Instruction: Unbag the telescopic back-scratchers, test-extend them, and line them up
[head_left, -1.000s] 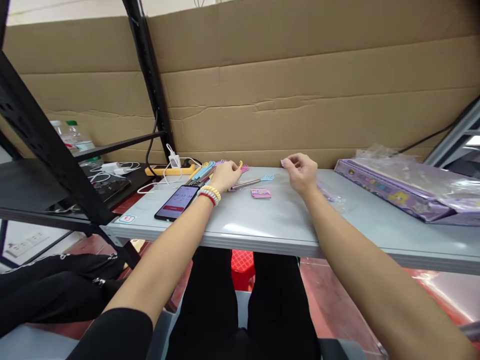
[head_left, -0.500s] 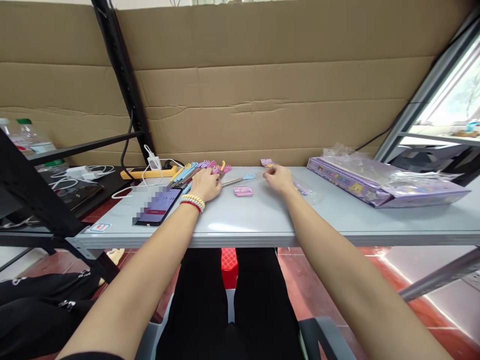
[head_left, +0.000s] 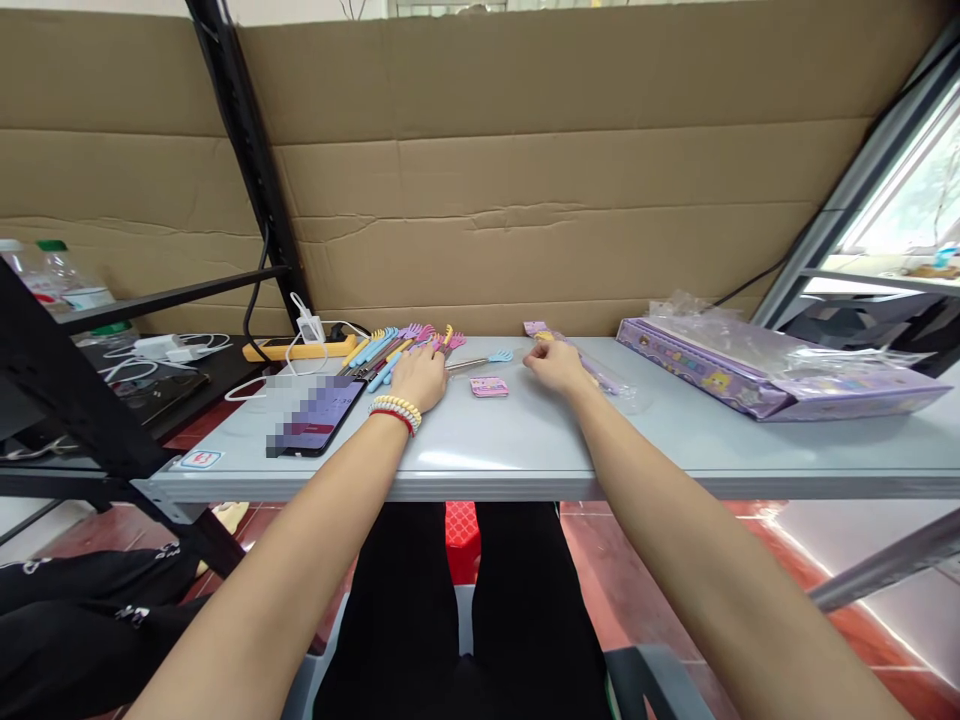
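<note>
My left hand (head_left: 418, 378), with beaded bands at the wrist, is curled over the handle end of a back scratcher; its metal rod and light blue hand-shaped head (head_left: 500, 356) stick out to the right. Just left of and behind this hand lies a pile of colourful back scratchers (head_left: 386, 345). My right hand (head_left: 555, 366) rests on the table with fingers drawn together; what they hold, if anything, is hidden. Behind it lies a clear plastic packet (head_left: 616, 385) with a purple header card (head_left: 535, 327) and something yellow. A small pink card (head_left: 489, 387) lies between my hands.
A phone (head_left: 319, 415) lies left on the grey table (head_left: 510, 450). Behind it are a yellow power strip (head_left: 300, 350) and white cables. A purple box (head_left: 772, 375) topped with clear plastic stands right. Cardboard (head_left: 525, 180) walls the back. Another person's legs (head_left: 90, 600) show lower left.
My left hand has shifted slightly right and nearer, uncovering more of the pile. My right hand stays nearly in place. The blue-headed scratcher has not visibly moved on the table.
</note>
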